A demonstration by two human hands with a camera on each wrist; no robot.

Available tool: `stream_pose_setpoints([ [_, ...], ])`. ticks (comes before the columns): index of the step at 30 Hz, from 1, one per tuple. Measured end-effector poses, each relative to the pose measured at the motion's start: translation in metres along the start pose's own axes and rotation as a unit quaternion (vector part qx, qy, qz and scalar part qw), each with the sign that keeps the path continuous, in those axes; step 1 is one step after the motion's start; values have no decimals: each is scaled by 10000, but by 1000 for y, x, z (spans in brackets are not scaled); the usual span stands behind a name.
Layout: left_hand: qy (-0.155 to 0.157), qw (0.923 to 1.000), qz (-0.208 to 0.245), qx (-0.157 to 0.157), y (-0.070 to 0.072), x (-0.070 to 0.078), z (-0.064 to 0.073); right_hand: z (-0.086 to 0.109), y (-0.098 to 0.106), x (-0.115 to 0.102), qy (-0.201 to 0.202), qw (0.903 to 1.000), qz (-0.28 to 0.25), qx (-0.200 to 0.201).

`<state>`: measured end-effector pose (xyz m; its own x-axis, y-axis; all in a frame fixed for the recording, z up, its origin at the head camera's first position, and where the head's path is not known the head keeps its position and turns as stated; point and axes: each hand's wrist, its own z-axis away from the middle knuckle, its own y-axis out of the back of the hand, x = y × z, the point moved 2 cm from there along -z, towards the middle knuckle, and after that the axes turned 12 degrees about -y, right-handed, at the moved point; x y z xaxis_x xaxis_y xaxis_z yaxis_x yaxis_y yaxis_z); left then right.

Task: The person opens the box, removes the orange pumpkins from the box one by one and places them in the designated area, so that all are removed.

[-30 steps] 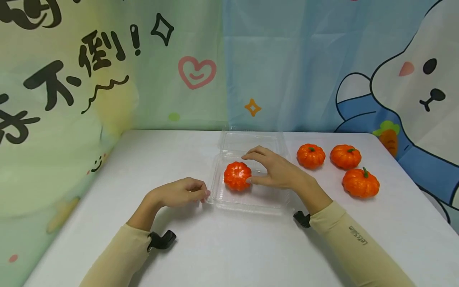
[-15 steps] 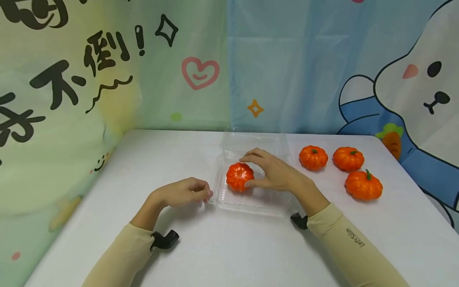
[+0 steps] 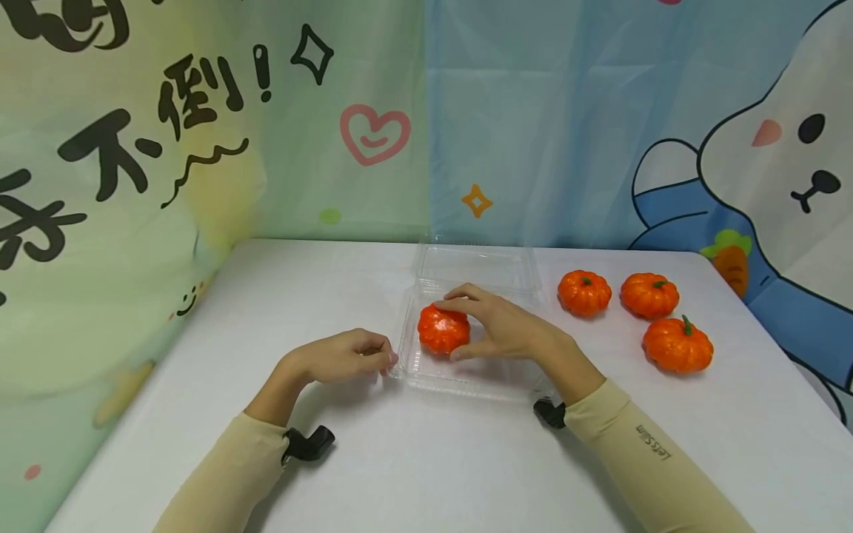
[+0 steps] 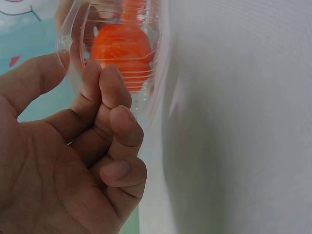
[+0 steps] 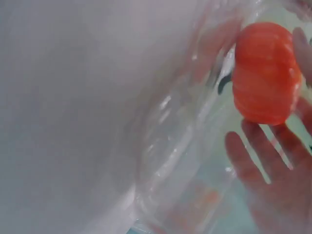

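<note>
A clear plastic clamshell box (image 3: 480, 374) lies with its lid (image 3: 476, 263) folded back, away from me. Inside sits an orange toy pumpkin (image 3: 443, 332), no stem showing on top; in the right wrist view its dark green stem (image 5: 224, 84) points towards the table side. My right hand (image 3: 496, 326) holds this pumpkin from the right, index finger across its top and thumb at its near side. At the box's near left corner, my left hand (image 3: 346, 357) pinches the plastic edge between thumb and index finger, the other fingers loosely curled, as the left wrist view shows.
Three more orange pumpkins (image 3: 584, 293), (image 3: 649, 295), (image 3: 677, 345) stand together on the white table (image 3: 426, 474), right of the box. A printed cloth backdrop (image 3: 533, 118) hangs behind the table's far edge.
My right hand has shifted slightly left, its index finger coming over the pumpkin's top. The left hand stays at the box corner. The head view has turned a little.
</note>
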<state>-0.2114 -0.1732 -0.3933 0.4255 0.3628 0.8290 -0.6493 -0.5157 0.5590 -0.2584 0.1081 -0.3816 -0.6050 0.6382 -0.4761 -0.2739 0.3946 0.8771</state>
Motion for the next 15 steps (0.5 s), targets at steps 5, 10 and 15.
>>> stream_pose_setpoints([
  [5,-46,10000,-20,-13,-1,-1,-1,0,-6,-8,-111,9996,12,-276],
  [10,-50,10000,10,-16,-2,-2,-1,1,-9,-14,-214,9992,94,-339],
  [15,-67,10000,67,6,-3,-1,0,2,-9,-13,-396,9980,-318,-367],
])
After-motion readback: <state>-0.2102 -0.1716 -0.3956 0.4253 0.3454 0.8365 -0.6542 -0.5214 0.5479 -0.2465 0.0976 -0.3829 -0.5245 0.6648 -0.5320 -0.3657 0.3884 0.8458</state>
